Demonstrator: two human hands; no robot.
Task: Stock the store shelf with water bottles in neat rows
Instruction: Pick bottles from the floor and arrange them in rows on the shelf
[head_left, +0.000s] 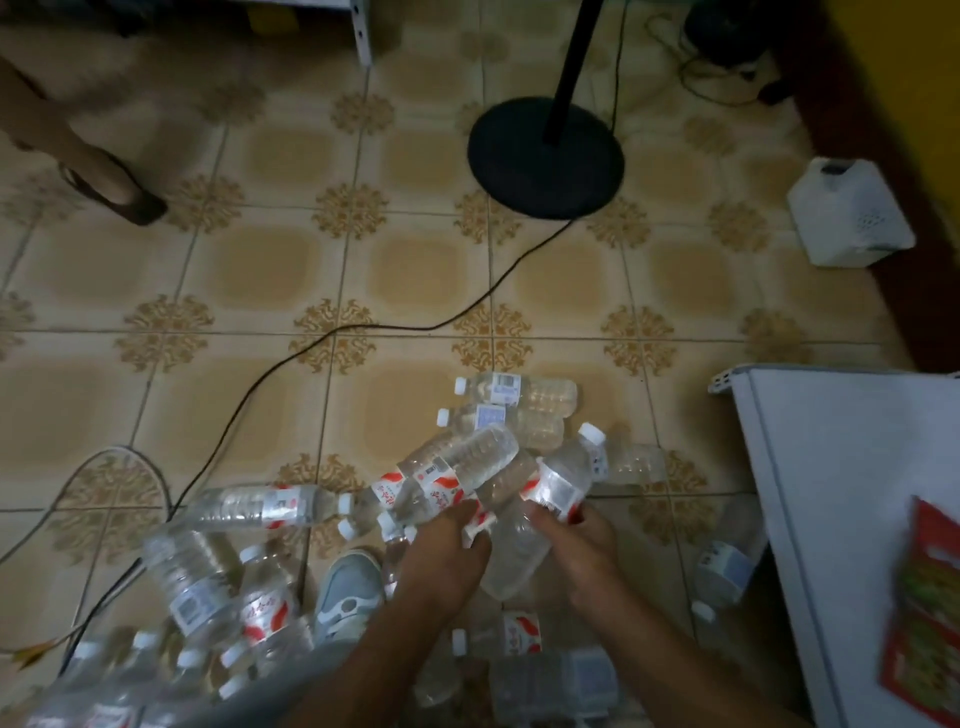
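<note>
Water bottles, clear plastic, white caps, red-and-white labels; label script too blurred to read. All lie loose on the tiled floor (415, 270); none on a shelf.

Held items: left hand (447, 551), fingers curled, grips a bundle of bottles (457, 467) by their neck ends, bases tilted up and away. Right hand (576, 540) grips one bottle (563, 478) round its label, cap pointing up. The two hands are just beside each other.

Floor stock: two bottles (519, 402) lying side by side just beyond the hands, barcode panels up; one lying bottle (265, 504) to the left; a heap (208, 597) at lower left; more bottles (727, 561) beside the white shelf unit (831, 493) at right.

Surroundings: grey sneaker (348, 592) beside the left forearm; red printed packet (924, 613) on the white unit; black round stand base (545, 156) with pole; black cable (363, 332) across the tiles; white plastic jug (849, 213) by the wall; another person's foot in a dark sandal (124, 192), upper left.
</note>
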